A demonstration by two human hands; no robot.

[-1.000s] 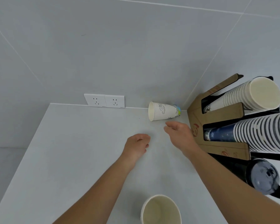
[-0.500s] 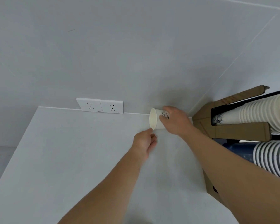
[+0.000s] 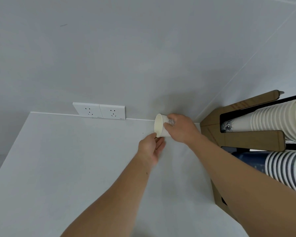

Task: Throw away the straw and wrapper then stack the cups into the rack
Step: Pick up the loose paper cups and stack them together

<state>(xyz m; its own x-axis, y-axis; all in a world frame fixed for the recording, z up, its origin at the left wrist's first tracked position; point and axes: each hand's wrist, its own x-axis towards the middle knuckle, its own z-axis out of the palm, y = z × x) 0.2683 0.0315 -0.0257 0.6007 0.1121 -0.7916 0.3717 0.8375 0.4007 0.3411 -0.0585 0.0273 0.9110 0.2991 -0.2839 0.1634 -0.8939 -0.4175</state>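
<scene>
A white paper cup (image 3: 160,125) with a dark print lies on its side at the back of the table, its mouth facing left. My right hand (image 3: 181,128) wraps over its body from the right and grips it. My left hand (image 3: 151,147) is just below the cup's rim, thumb and fingertips touching the lower edge of the rim. The brown cup rack (image 3: 246,139) stands to the right, holding a row of white cups (image 3: 270,119) above and a row of striped cups (image 3: 287,166) below.
The white table (image 3: 66,168) meets the grey wall, which carries a double power socket (image 3: 99,111) left of the cup. The rack stands in the corner at the table's right side.
My right hand reached the lying cup and closed over it. My left hand moved up to the cup's rim. The view tilted up, so the near cup left the frame.
</scene>
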